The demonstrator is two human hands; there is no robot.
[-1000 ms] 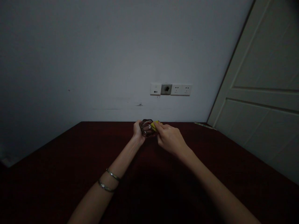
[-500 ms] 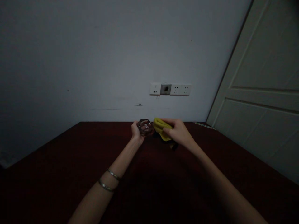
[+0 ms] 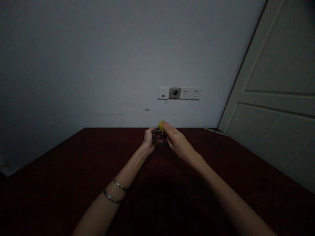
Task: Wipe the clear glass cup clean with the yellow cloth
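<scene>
Near the far edge of the dark red table, my left hand [image 3: 149, 140] is closed around the left side of a round, dark-tinted glass ashtray [image 3: 156, 144], whose opening faces me. A folded yellow cloth [image 3: 160, 126] is pinched in my right hand [image 3: 177, 141] and pressed against the ashtray's upper right rim. Most of the cloth is hidden behind the right fingers. Both hands are close together, with the ashtray between them. The dim light blurs the finger details.
The dark red tabletop [image 3: 98, 154] reaches back to a pale wall [image 3: 110, 59]. Sockets and a switch [image 3: 189, 93] are set in the wall above the table. A thin printed strip [image 3: 215, 131] lies at the far right edge, beside a panelled door [image 3: 275, 98].
My right hand has moved left with the cloth, from beside the ashtray onto its rim. My left hand and the ashtray have shifted slightly right.
</scene>
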